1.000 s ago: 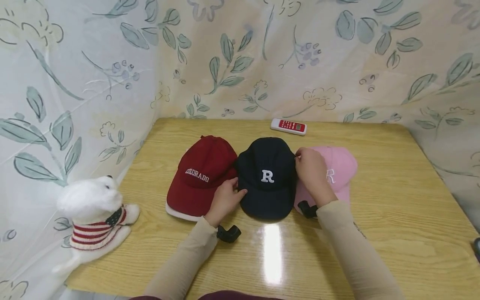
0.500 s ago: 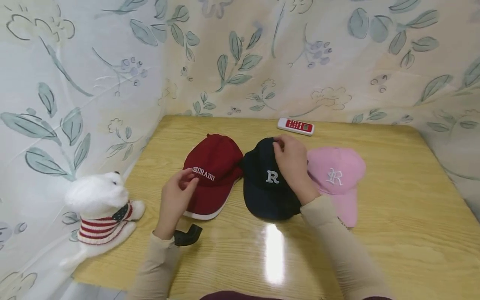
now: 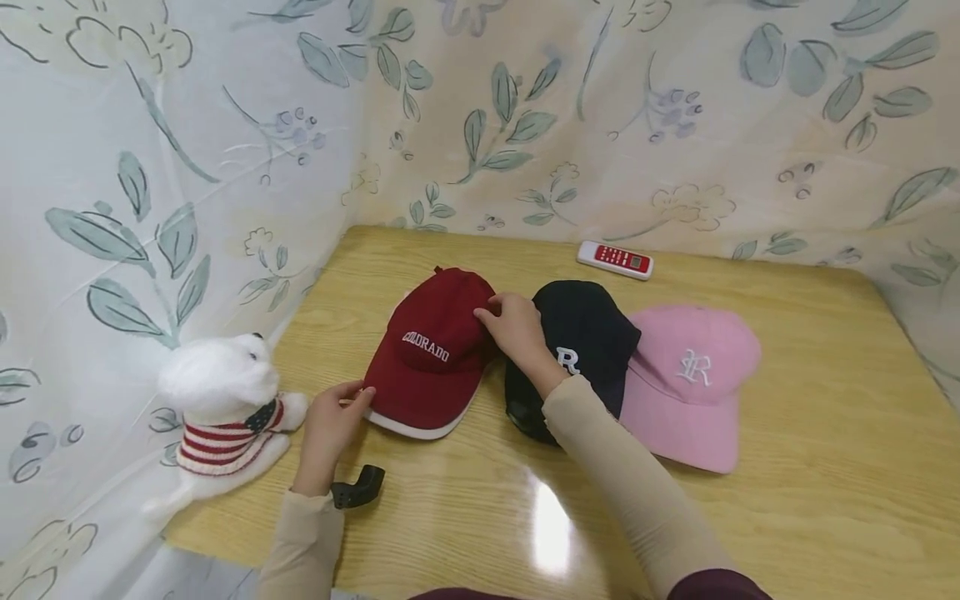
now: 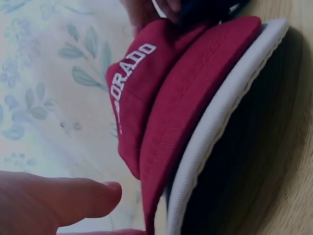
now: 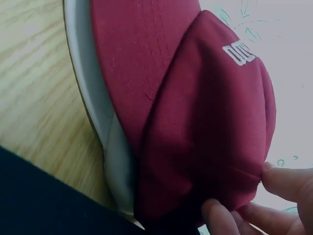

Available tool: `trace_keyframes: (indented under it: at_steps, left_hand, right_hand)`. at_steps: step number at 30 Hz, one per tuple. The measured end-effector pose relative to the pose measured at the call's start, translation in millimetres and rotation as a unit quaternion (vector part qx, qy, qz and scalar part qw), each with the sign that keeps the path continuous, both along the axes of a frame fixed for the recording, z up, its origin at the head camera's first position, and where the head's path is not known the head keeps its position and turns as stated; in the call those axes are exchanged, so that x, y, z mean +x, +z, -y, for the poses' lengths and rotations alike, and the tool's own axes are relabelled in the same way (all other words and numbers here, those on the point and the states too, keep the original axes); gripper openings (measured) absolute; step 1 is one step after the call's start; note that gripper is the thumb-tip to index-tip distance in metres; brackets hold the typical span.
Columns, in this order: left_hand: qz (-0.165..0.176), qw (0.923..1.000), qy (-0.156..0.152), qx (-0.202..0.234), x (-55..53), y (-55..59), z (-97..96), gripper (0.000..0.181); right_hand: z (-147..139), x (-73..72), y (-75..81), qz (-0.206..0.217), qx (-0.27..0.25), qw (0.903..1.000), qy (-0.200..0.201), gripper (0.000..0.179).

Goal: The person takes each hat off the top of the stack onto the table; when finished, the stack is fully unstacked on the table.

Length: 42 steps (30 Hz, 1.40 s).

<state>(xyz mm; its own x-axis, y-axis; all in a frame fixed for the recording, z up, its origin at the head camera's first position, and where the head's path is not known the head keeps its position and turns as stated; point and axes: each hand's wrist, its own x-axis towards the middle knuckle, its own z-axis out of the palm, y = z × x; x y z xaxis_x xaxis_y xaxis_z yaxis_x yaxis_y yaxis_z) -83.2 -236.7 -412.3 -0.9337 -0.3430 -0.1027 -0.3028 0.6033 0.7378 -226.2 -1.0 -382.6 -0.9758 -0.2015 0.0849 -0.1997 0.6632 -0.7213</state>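
A dark red baseball cap (image 3: pixel 431 387) lettered COLORADO sits over a white cap, whose brim (image 4: pixel 210 122) shows beneath its own. My right hand (image 3: pixel 519 332) pinches the right side of the red crown between thumb and fingers. At the brim's left corner is my left hand (image 3: pixel 327 429); its thumb (image 4: pixel 93 198) stands apart from the cap, while a finger reaches the brim edge. Close to the right stands a navy cap (image 3: pixel 581 317) with a white R, partly hidden behind my right hand and sleeve. Beyond it a pink cap (image 3: pixel 682 429) overlaps the navy one in view.
A white remote control (image 3: pixel 615 259) with a red face lies near the table's back edge. The white plush animal (image 3: pixel 217 383) in a striped sweater sits at the left. Floral cloth (image 3: pixel 487 125) hangs behind the wooden table (image 3: pixel 817 467). Black wrist gear (image 3: pixel 360 488) shows beside my left wrist.
Both hands have moved left, the left one from between the red and navy caps, the right from between navy and pink, onto the red cap. The navy and pink caps now sit slightly turned.
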Motion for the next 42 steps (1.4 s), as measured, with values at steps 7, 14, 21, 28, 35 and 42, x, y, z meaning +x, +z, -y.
trace_keyframes:
  at_steps: [7,14,21,28,35,42]
  left_hand:
    - [0.027,0.9984,0.008,0.050,-0.9,-2.0,1.4,0.048]
    - [0.017,0.9869,0.046,0.154,0.6,0.0,2.6,0.045]
    - [-0.030,0.9726,0.074,0.218,5.4,15.3,2.7,0.043]
    - [-0.069,0.9610,0.074,0.257,9.4,35.4,-1.9,0.044]
    - [-0.104,0.9448,0.042,0.308,-0.5,52.3,-19.5,0.040]
    - [-0.151,0.9269,-0.020,0.343,-22.5,67.6,-55.4,0.034]
  right_hand:
    - [6,3.0,-2.7,-0.001,-0.022,0.9995,-0.022,0.022]
    - [10,6.8,3.7,-0.041,-0.057,0.9965,-0.045,0.017]
    - [14,11.8,30.1,-0.070,-0.091,0.9928,-0.034,0.018]
    - [10,14.1,64.9,-0.085,-0.106,0.9907,-0.013,0.019]
    - [-19,7.1,90.1,-0.085,-0.129,0.9878,-0.020,0.021]
    - [-69,5.2,121.7,-0.108,-0.151,0.9816,-0.045,0.024]
